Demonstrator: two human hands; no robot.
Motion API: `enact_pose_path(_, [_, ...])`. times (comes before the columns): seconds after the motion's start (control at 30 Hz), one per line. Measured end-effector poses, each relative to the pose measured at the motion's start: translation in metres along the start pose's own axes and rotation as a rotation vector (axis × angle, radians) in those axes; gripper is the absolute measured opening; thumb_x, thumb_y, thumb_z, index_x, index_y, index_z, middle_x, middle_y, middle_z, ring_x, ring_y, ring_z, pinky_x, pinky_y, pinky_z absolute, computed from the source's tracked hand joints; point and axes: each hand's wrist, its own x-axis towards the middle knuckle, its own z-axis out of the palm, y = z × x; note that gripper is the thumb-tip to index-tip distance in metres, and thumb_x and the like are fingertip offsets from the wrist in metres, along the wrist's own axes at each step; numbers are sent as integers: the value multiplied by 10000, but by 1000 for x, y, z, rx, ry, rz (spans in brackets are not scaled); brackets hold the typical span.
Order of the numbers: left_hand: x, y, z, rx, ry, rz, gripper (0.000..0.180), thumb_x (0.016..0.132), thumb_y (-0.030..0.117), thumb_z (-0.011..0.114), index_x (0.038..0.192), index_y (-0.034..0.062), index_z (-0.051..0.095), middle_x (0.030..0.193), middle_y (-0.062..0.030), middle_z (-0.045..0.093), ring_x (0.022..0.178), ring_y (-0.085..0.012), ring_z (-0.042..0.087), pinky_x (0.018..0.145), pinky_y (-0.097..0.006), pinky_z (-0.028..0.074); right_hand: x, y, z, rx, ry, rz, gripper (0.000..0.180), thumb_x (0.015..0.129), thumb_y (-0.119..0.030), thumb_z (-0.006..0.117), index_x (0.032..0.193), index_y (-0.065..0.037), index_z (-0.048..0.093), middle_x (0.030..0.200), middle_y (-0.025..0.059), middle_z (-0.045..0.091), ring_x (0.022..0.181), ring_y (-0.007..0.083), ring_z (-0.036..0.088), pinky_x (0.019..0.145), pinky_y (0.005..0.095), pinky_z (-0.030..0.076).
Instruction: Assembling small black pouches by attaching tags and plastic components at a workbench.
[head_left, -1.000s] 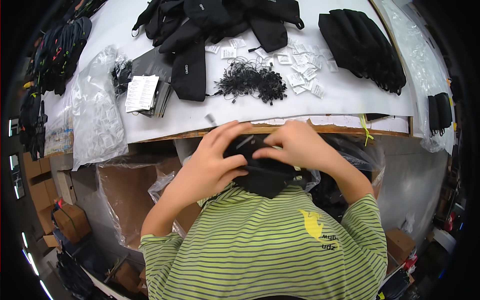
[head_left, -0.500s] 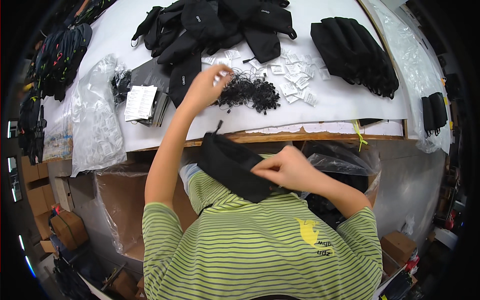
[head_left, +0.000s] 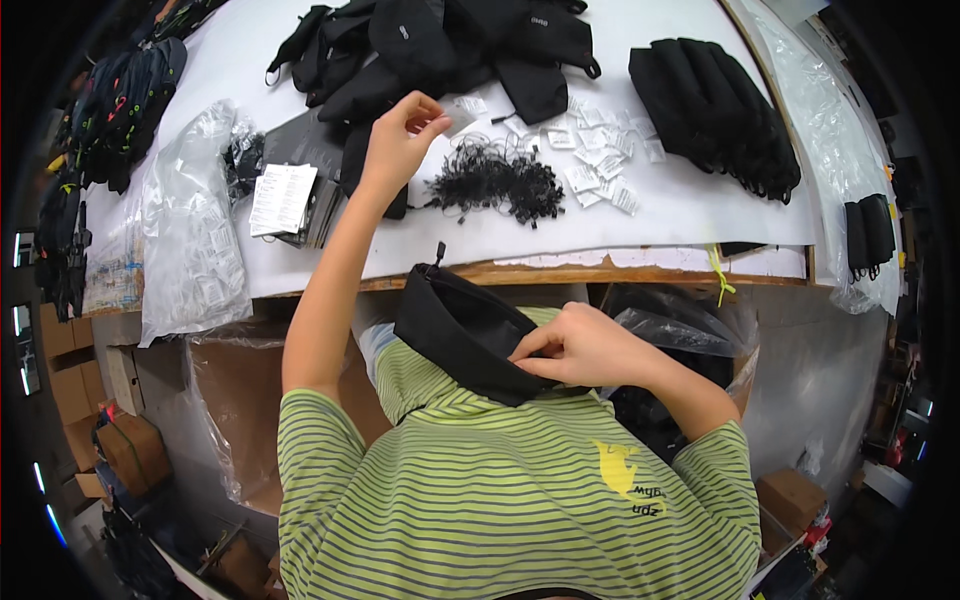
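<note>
A black fabric pouch [head_left: 450, 335] lies tilted against my front at the table's near edge, its mouth open and a zipper pull standing at its upper end. My right hand [head_left: 590, 345] pinches the rim of the pouch. Over the table my left hand [head_left: 405, 140] is raised, thumb and fingers pinched on a small translucent packet [head_left: 459, 120], somewhat blurred. Just right of that hand sits a tangle of thin black cords with small black ends [head_left: 500, 183]. Small white packets [head_left: 600, 150] are scattered beyond and beside the cords.
Black pouches [head_left: 430, 45] are heaped at the back, and more stand in a neat row [head_left: 710, 115] at the right. White printed cards [head_left: 283, 198] and a clear plastic bag of packets [head_left: 195, 235] lie at the left. A wooden table edge [head_left: 560, 273] runs before me.
My left hand has lifted slightly away from me, bringing a small packet clear of the cords. The pouch's mouth has opened wider, with my right hand still at its rim.
</note>
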Motion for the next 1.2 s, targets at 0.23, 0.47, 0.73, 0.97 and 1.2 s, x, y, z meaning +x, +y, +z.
enact_pose_path(0.23, [-104, 129, -54, -14, -903, 1, 127, 858, 82, 629, 957, 25, 573, 734, -87, 622, 713, -235, 626, 667, -301, 484, 0, -11, -1, -99, 37, -98, 153, 809, -214, 652, 855, -100, 745, 673, 107, 668, 610, 276, 636, 588, 365, 494])
enact_pose_path(0.47, [-146, 148, -65, 139, -883, 73, 385, 802, 318, 683, 1086, 72, 602, 912, -71, 630, 751, -300, 606, 652, -379, 486, 1, -5, -1, -23, 18, -227, 157, 827, -206, 681, 937, -107, 731, 550, 79, 589, 477, 229, 556, 484, 319, 400])
enact_pose_path(0.73, [-156, 146, -58, 304, -919, 274, 272, 771, 177, 688, 1003, 61, 605, 972, -48, 588, 821, -237, 597, 729, -358, 489, 2, -16, -8, -117, 166, 99, 298, 801, -295, 704, 990, -88, 598, 472, 68, 484, 474, 253, 529, 530, 373, 412])
enact_pose_path(0.97, [-159, 150, -53, 347, -998, 168, 261, 776, 67, 659, 1020, 46, 570, 1003, -66, 571, 832, -263, 590, 709, -351, 492, 4, -2, -7, -45, 266, 91, 359, 801, -259, 711, 1089, -62, 627, 424, 29, 399, 377, 154, 339, 452, 300, 293])
enact_pose_path(1.2, [-166, 144, -38, 142, -742, 137, 345, 773, 3, 622, 1109, 73, 588, 895, -73, 595, 836, -249, 606, 690, -345, 495, 6, -9, -12, 127, 91, 104, 267, 826, -233, 661, 988, -24, 701, 562, 114, 568, 511, 208, 523, 544, 330, 424])
